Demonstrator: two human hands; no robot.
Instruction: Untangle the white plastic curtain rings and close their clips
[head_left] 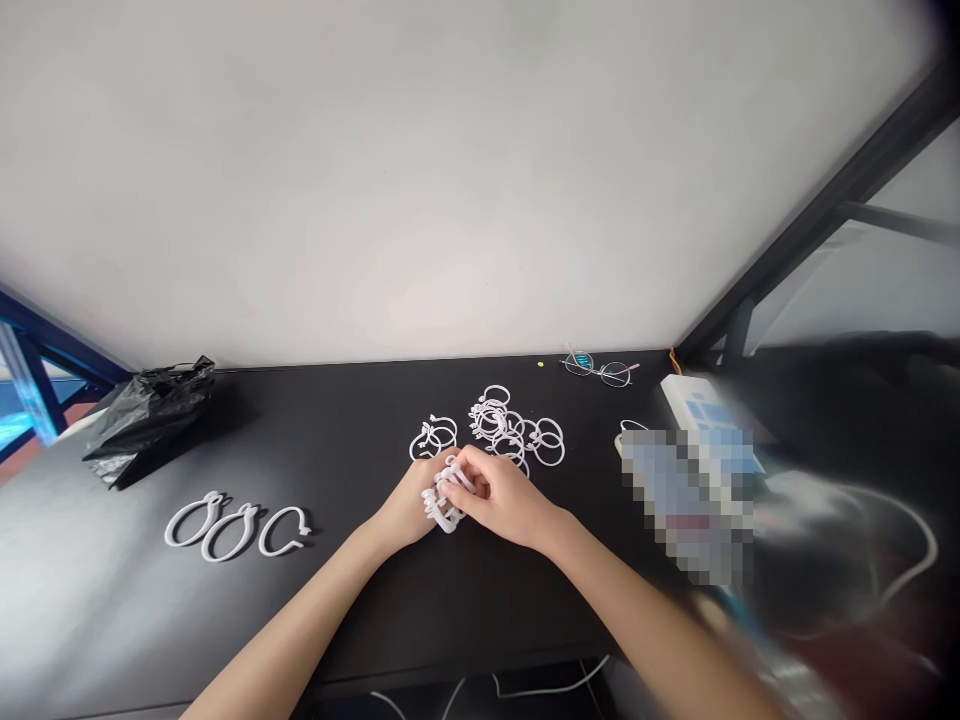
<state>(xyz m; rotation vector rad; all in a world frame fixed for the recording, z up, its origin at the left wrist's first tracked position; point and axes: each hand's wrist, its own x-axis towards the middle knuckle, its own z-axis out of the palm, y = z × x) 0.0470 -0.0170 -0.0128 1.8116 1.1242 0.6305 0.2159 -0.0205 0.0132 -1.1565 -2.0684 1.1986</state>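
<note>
Both of my hands meet over the black table, low in the middle of the view. My left hand (411, 507) is closed around a bunch of white rings (444, 508). My right hand (510, 497) pinches at the same bunch, its thumb and fingers on one of the rings. Just beyond my hands lies a pile of loose white rings (491, 420), with a smaller group of rings (442, 432) to its left. Three white rings lie in a row at the left, the rightmost ring (264, 535) with its end open.
A crumpled black plastic bag (154, 410) sits at the back left. Glasses (615, 375) lie near the wall. To the right are a white and blue box (701, 405), a pixelated object (686, 505) and a blurred white cable (930, 545). The black table (330, 410) meets the wall behind.
</note>
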